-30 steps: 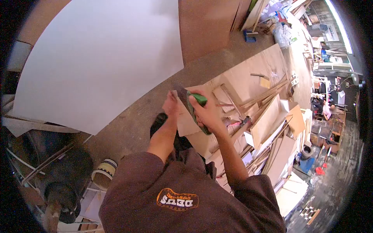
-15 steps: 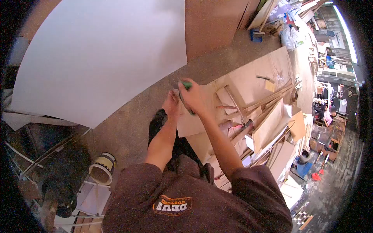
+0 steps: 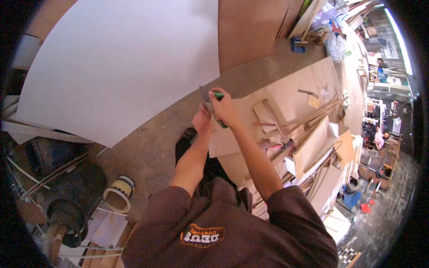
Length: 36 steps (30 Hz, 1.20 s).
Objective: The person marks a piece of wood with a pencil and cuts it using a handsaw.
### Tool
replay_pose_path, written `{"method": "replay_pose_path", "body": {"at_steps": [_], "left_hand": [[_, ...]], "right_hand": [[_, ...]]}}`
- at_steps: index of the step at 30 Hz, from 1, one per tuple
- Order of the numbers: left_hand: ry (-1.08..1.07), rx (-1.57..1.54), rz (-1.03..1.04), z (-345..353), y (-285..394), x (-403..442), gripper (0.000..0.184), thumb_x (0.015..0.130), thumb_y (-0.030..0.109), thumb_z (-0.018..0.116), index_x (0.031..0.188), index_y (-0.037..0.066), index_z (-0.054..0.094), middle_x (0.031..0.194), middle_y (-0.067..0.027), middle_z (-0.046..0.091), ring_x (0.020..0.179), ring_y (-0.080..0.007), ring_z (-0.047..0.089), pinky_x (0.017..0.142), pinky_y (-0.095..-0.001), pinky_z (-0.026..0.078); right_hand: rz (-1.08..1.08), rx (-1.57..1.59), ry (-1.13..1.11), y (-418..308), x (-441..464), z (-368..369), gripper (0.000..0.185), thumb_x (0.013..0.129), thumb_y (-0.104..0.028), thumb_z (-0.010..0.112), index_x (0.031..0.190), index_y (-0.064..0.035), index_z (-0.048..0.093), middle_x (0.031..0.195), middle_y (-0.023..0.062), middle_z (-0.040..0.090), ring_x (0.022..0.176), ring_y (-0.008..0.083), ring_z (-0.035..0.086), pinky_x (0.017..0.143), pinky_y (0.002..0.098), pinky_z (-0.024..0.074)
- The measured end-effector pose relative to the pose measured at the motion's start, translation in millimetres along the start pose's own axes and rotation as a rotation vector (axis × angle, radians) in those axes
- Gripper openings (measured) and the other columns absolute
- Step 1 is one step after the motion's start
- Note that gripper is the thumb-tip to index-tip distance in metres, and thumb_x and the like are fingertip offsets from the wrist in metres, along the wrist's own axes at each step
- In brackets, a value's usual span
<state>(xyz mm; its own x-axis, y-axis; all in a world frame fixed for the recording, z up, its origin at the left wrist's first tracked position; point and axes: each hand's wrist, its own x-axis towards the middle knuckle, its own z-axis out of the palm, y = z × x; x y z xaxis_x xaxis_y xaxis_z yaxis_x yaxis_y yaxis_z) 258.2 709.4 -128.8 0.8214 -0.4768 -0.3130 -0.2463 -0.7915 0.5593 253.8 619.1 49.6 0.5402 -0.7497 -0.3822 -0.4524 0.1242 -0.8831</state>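
My right hand [image 3: 224, 110] is wrapped round the green handle of a tool [image 3: 218, 95]. Green shows above and below my fingers, and a thin grey blade-like part points up and to the left. My left hand [image 3: 202, 119] is right beside it, fingers curled in close to the grey part. Motion blur hides what those fingers hold. Both hands are in front of my body, above the floor and the near edge of a plywood sheet [image 3: 241, 111].
A big white panel [image 3: 120, 67] fills the upper left. To the right lie wood scraps, a hammer [image 3: 287, 144] and an open wooden box [image 3: 313, 143]. A bucket [image 3: 118, 196] stands lower left. A person in pink [image 3: 380, 138] is far off at right.
The tool has turned in my right hand, so its grey part now shows toward the upper left. My left hand has stayed close to it. The whole view has shifted slightly.
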Motion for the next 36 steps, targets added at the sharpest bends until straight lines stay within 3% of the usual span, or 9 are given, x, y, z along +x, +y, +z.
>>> {"method": "replay_pose_path", "body": {"at_steps": [3,5,8,12,17,21,24,27,36], "left_hand": [[-0.043,0.036,-0.028,3,-3,6,0.043,0.100,0.044,0.030,0.105,0.013,0.060,0.070,-0.0197,0.065,0.064,-0.0395,0.064,0.055,-0.0527,0.048],[0.026,-0.003,-0.002,-13,8,0,0.044,0.100,0.044,0.030,0.104,0.013,0.061,0.071,-0.0198,0.065,0.064,-0.0397,0.064,0.056,-0.0528,0.048],[0.058,-0.032,0.004,-19,11,2,0.046,0.101,0.044,0.029,0.104,0.013,0.062,0.072,-0.0197,0.065,0.066,-0.0402,0.064,0.057,-0.0528,0.049],[-0.099,-0.240,-0.074,-9,-2,9,0.045,0.101,0.043,0.027,0.111,0.014,0.060,0.073,-0.0196,0.066,0.067,-0.0414,0.064,0.059,-0.0527,0.049],[0.042,-0.067,0.024,-19,9,-1,0.045,0.101,0.043,0.027,0.107,0.014,0.061,0.074,-0.0194,0.066,0.067,-0.0418,0.064,0.059,-0.0526,0.049],[0.004,-0.155,-0.026,-5,0,2,0.046,0.100,0.045,0.028,0.106,0.013,0.060,0.073,-0.0194,0.066,0.067,-0.0420,0.064,0.059,-0.0532,0.049],[-0.030,-0.048,-0.045,-2,4,1,0.046,0.100,0.045,0.028,0.105,0.013,0.061,0.073,-0.0195,0.066,0.067,-0.0417,0.064,0.059,-0.0531,0.049],[0.075,-0.144,0.002,28,-15,5,0.048,0.101,0.045,0.027,0.102,0.012,0.061,0.072,-0.0195,0.065,0.068,-0.0417,0.064,0.059,-0.0529,0.049],[-0.059,-0.177,-0.143,-15,10,-2,0.047,0.101,0.046,0.027,0.105,0.014,0.060,0.071,-0.0190,0.065,0.068,-0.0424,0.063,0.059,-0.0530,0.049]], "right_hand": [[0.010,-0.099,0.013,19,-25,-9,0.033,0.093,-0.030,0.060,0.112,-0.0031,0.060,0.070,0.0082,0.059,0.051,0.0170,0.056,0.046,0.0316,0.0448],[-0.255,-0.249,0.167,31,-38,-4,0.036,0.094,-0.031,0.061,0.119,-0.0053,0.058,0.095,0.0121,0.064,0.084,0.0223,0.063,0.075,0.0333,0.0501],[-0.119,-0.117,0.112,17,-53,-2,0.039,0.094,-0.032,0.060,0.124,-0.0073,0.056,0.114,0.0125,0.061,0.109,0.0223,0.055,0.095,0.0332,0.0410],[-0.146,0.036,0.105,34,-48,2,0.039,0.095,-0.032,0.060,0.124,-0.0066,0.055,0.114,0.0106,0.061,0.107,0.0191,0.055,0.093,0.0319,0.0421],[-0.083,0.132,0.090,43,-52,1,0.040,0.095,-0.032,0.059,0.124,-0.0050,0.055,0.118,0.0084,0.058,0.111,0.0170,0.051,0.097,0.0313,0.0389],[-0.201,0.076,0.181,33,-44,6,0.037,0.095,-0.033,0.059,0.122,-0.0073,0.056,0.095,0.0058,0.061,0.088,0.0138,0.057,0.078,0.0272,0.0470],[0.082,-0.073,0.156,-15,-47,-11,0.034,0.095,-0.034,0.059,0.118,-0.0099,0.057,0.067,0.0002,0.052,0.054,0.0088,0.049,0.047,0.0249,0.0404],[0.183,0.034,0.057,-41,-59,-29,0.032,0.094,-0.035,0.060,0.117,-0.0118,0.057,0.053,-0.0053,0.037,0.037,0.0052,0.030,0.033,0.0247,0.0223],[0.136,-0.007,-0.034,-98,-144,-74,0.033,0.096,-0.031,0.059,0.123,-0.0130,0.052,0.054,-0.0054,0.036,0.038,0.0039,0.031,0.034,0.0222,0.0235]]}}
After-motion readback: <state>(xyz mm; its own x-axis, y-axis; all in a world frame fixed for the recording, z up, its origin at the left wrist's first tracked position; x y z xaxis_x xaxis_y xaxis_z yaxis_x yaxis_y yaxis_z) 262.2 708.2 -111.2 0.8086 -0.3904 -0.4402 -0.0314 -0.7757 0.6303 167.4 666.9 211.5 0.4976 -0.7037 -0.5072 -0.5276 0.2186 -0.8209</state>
